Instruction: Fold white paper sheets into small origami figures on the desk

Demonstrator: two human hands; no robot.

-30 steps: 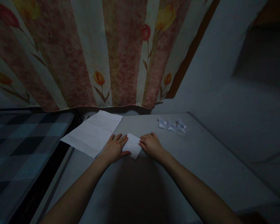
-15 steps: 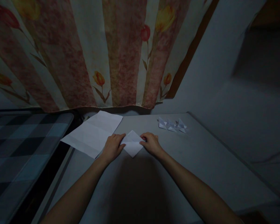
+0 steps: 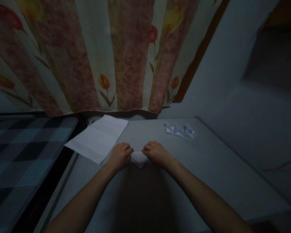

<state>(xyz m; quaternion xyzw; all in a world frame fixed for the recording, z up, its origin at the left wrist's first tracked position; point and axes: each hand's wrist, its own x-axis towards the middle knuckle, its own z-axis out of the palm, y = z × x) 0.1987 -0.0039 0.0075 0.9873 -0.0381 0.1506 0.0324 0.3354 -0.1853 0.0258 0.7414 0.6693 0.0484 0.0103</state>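
Observation:
A small folded white paper (image 3: 139, 159) lies on the grey table (image 3: 208, 168), showing as a downward-pointing triangle between my hands. My left hand (image 3: 120, 156) has its fingers curled and pressed on the paper's left edge. On the paper's right edge my right hand (image 3: 156, 152) pinches down in the same way. Most of the paper's upper part is hidden under my fingers.
A larger creased white sheet (image 3: 98, 138) lies at the table's far left, partly over the edge. Several small folded paper pieces (image 3: 179, 130) sit at the far right. A flowered curtain (image 3: 116, 55) hangs behind. A checked cushion (image 3: 16, 152) is on the left.
The paper stood as an open diamond between my hands; now its top point is folded down and only a small triangle shows. Both hands have closed in toward each other.

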